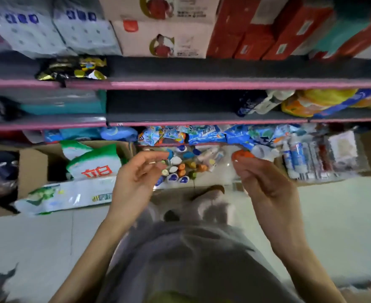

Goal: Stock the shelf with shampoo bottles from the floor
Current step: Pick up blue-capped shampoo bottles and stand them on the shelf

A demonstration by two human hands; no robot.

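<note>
Left hand (136,178): raised above the floor stock, fingers loosely curled, holding nothing that shows.

Right hand (265,178): raised at the same height, fingers bent inward; an orange cap (243,154) sits right at the fingertips, but whether they grip it or merely overlap it cannot be told.

Shampoo bottles (178,169): a cluster standing on the floor between the two hands, seen from above as blue, white, orange and green caps, apparently inside clear wrap. Just in front of the person's feet, below the lowest shelf edge.

Shelf (202,85): pink-edged boards. The middle stretch of two tiers shows dark, bare board; a snack bag (73,68) lies at the left of the upper one, bagged goods (311,101) at the right of the lower.

Beside the bottles: a green and white detergent bag (92,162) in a cardboard box (33,162), left; packed tubes (307,158), right.

Progress, as judged: no shampoo visible on any shelf; the whole cluster appears left to lift. Stocking looks barely begun.
</note>
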